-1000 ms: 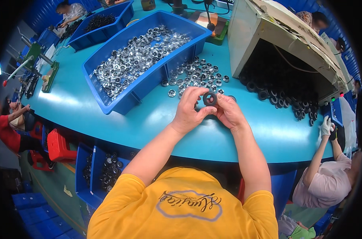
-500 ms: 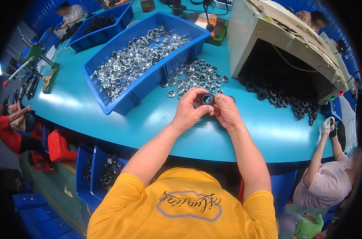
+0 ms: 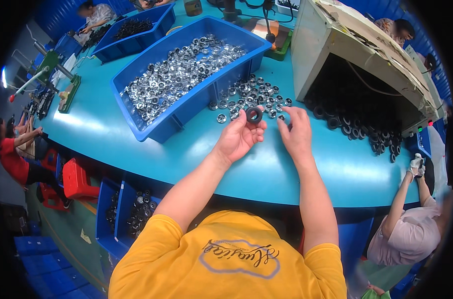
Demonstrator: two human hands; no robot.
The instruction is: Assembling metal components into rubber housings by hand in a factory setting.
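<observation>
My left hand (image 3: 240, 135) holds a small black ring (image 3: 254, 115) up between thumb and fingertips, above the teal table (image 3: 136, 149). My right hand (image 3: 296, 133) is just right of it, fingers spread and holding nothing, reaching toward a loose pile of shiny silver rings (image 3: 254, 96) on the table. A heap of black rings (image 3: 358, 125) lies to the right under a beige machine housing (image 3: 356, 55).
A long blue bin (image 3: 151, 130) full of silver rings stands left of the hands; a second blue bin (image 3: 136, 35) with dark parts sits behind it. Other people work at the left, far and right edges. Blue bins with parts hang below the table edge.
Both hands were closed together on the black ring; now they have come apart. The left hand keeps the ring and the right hand has let go and moved right.
</observation>
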